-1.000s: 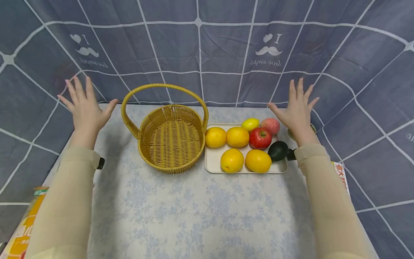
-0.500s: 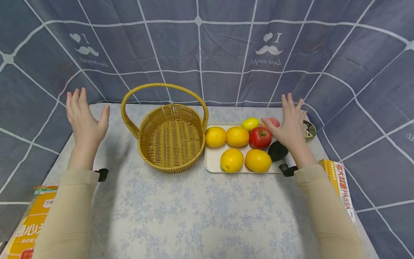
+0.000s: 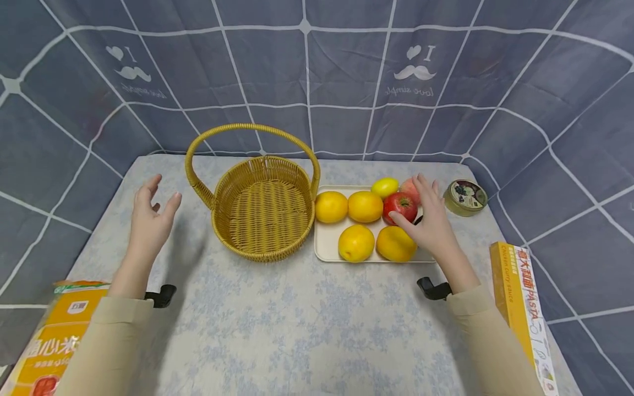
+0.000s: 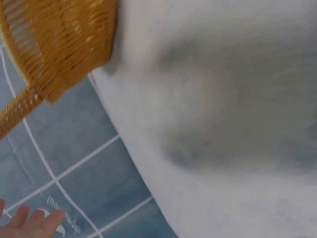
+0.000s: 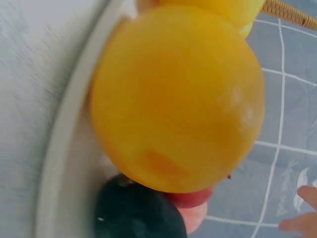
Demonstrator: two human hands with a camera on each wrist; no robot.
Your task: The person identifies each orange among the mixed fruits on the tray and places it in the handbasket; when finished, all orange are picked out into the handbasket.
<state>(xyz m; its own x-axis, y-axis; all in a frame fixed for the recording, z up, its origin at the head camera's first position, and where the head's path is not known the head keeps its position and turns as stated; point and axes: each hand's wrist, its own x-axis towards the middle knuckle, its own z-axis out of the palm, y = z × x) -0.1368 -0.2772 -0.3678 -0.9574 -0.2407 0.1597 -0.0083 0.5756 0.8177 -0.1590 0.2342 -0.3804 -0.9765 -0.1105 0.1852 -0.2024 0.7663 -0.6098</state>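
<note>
My right hand (image 3: 430, 223) reaches over the right end of a white tray (image 3: 327, 250), fingers spread and gripping nothing. Close beneath it are a red apple (image 3: 402, 208), a pink peach (image 3: 409, 188) and a large orange-yellow fruit (image 3: 396, 245); contact cannot be made out. A dark green avocado (image 5: 138, 210) shows in the right wrist view, mostly hidden by the hand in the head view. More orange-yellow fruits (image 3: 356, 243) and a small yellow lemon (image 3: 384, 187) share the tray. My left hand (image 3: 151, 223), fingers loosely bent, hovers left of a bare-bottomed wicker basket (image 3: 264, 220) and holds nothing.
The basket's tall arched handle (image 3: 252, 126) rises beside the tray. A round tin (image 3: 465, 197) stands at the back right, with a pasta box (image 3: 524, 313) nearer me. An orange food packet (image 3: 61, 335) lies front left. Checked grey-blue cloth (image 3: 346, 71) walls the table.
Both hands have come down and back toward me from their raised, spread pose. The right one has moved left over the tray's fruit; the tin and pasta box are now uncovered.
</note>
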